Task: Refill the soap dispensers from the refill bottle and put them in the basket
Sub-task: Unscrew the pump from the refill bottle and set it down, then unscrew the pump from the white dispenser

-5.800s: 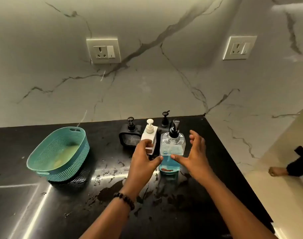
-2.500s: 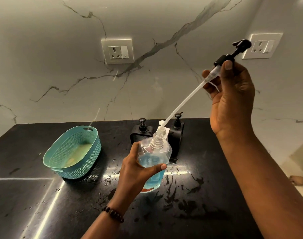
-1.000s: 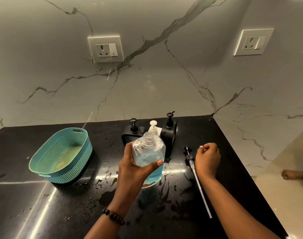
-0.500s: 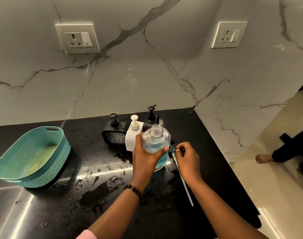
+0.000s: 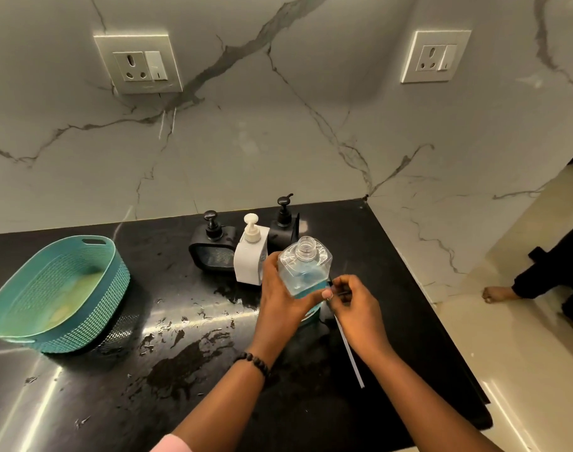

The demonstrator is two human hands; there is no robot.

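My left hand (image 5: 280,305) grips the clear refill bottle (image 5: 306,272), which holds blue liquid, stands upright and has an uncapped neck. My right hand (image 5: 356,308) is just right of the bottle, its fingers pinched on the head of the bottle's pump. The pump's white tube (image 5: 350,353) lies on the counter, running toward me. Behind the bottle stand a white dispenser (image 5: 250,256) and two black dispensers (image 5: 211,249) (image 5: 283,226), all with pumps on. The teal basket (image 5: 92,321) sits at the left.
The black counter (image 5: 115,402) is wet with puddles in front of the dispensers. Its right edge drops to a pale floor, where a person's foot (image 5: 497,293) shows. A marble wall with two sockets (image 5: 138,65) (image 5: 435,57) rises behind.
The pump was pulled out of the bottle and laid on the counter at the right. My right hand moved in beside the bottle, still at the pump's head. The left hand kept holding the bottle.
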